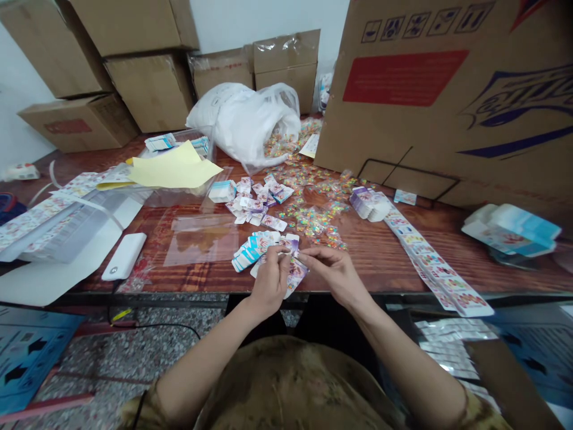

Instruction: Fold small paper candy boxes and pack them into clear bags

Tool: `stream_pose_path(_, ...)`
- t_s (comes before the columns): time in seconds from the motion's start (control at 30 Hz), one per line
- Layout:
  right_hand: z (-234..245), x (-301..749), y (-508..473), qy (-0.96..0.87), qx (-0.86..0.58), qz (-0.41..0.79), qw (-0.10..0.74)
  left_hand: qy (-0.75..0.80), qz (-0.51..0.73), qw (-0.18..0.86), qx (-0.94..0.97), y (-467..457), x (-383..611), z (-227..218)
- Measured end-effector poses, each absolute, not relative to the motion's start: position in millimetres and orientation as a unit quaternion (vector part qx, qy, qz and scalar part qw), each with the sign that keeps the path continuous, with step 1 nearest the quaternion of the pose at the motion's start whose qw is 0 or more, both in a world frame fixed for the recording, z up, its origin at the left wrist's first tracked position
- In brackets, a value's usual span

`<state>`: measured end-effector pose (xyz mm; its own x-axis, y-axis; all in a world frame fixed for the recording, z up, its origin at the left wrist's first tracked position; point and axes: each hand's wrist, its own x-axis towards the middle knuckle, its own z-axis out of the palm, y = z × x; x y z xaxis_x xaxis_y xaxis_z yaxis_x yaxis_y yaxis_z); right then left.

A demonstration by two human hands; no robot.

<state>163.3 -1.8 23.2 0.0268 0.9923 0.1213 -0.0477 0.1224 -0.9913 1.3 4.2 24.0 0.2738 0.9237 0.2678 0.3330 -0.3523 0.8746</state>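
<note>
My left hand (271,278) is closed, thumb and fingers pinched at a small purple-and-white printed card (296,273) near the table's front edge. From the other side, my right hand (333,270) reaches in with its fingertips pressed together beside the card; what they pinch is too small to make out. A fanned stack of blue-and-white cards (250,251) lies just left of my left hand. Beyond it is a heap of small purple-and-white printed boxes (253,203). Clear sachets with colourful bits (313,218) spread over the table past my hands.
A white plastic bag (237,119) spills more sachets at the back. A large carton (430,119) stands at right, a long printed strip (430,257) before it. Blue-white folded cards (513,230) sit far right. Yellow paper (174,167) and a white power bank (124,257) lie left.
</note>
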Motion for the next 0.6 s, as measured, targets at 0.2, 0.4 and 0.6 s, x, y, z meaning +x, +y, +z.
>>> stream_pose_path(0.2,26,171,0,-0.616,-0.411,0.436,0.511,0.44,0.411,0.371,0.707,6,-1,25)
stream_pose_path(0.4,16,169,0,-0.654,-0.387,0.451,0.468,0.459,0.412,0.378,0.69,14,-6,24)
stream_pose_path(0.6,-3,166,36,-0.687,-0.531,0.283,0.407,0.555,0.479,0.205,0.648,94,-29,51)
